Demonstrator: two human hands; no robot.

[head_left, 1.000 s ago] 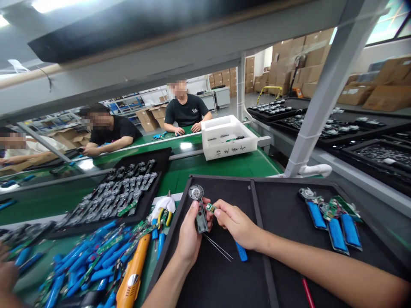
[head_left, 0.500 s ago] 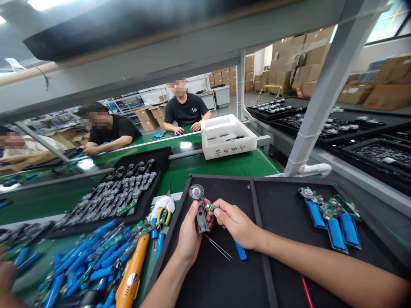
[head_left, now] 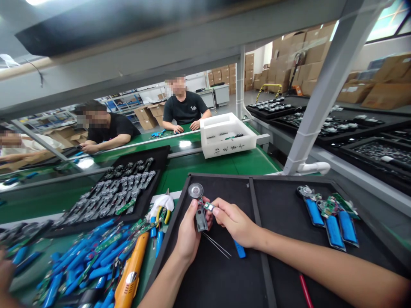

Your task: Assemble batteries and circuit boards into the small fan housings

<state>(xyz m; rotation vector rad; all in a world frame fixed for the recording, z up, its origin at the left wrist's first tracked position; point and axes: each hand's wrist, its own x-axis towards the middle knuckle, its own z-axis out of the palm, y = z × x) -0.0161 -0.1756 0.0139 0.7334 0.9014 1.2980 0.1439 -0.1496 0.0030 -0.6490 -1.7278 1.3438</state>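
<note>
My left hand (head_left: 188, 235) is closed around a grey plastic housing (head_left: 201, 220) with a round, fan-like end, held upright over a black tray (head_left: 231, 282). In the fingertips of my right hand (head_left: 237, 224) is a small green circuit board (head_left: 209, 206), just right of the housing and close to it. Below my right hand shows a blue battery (head_left: 239, 250), partly hidden by it; whether it is joined to the board I cannot tell. Two thin pale leads (head_left: 218, 246) stick out under the housing.
Blue-wrapped batteries with boards (head_left: 335, 231) lie on the tray's right side. To the left are a yellow electric screwdriver (head_left: 131, 273), a battery pile (head_left: 77, 261), pliers (head_left: 167, 216) and a tray of grey housings (head_left: 163, 158). A white box (head_left: 229, 147) stands ahead; co-workers sit opposite.
The round end of the housing and the small board have turned slightly in my fingers. Both hands keep their hold, and the view has shifted a little.
</note>
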